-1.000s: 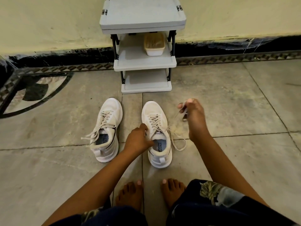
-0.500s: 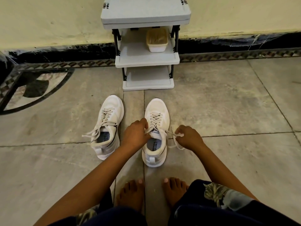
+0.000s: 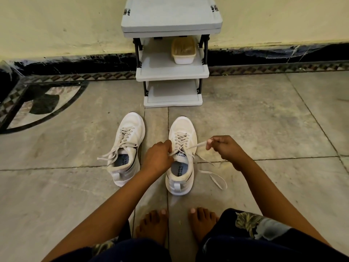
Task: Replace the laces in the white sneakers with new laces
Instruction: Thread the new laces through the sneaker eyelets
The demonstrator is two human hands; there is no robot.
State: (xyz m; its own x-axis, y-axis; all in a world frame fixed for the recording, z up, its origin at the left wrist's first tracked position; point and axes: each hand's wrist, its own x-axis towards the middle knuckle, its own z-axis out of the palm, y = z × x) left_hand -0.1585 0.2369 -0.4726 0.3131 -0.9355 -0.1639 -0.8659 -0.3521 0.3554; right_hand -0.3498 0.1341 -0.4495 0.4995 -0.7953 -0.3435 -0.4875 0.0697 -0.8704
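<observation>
Since the frame half a second earlier, your right hand has travelled out from the worked sneaker toward 3 o'clock, drawing the old lace taut. This sneaker stands on the floor at 12 o'clock from your feet. The second sneaker stands just beside it at 9 o'clock, fully laced.

Your left hand is curled at the tongue, gripping the old lace there (the exact hold is hidden). Your right thumb and forefinger pinch the free strand.

Pull in line with the eyelet, one crossing at a time, and brace the shoe so it cannot slide.

Legible text: insole print "SPEED FLEXIBLE"; tongue label "SPEED".
</observation>
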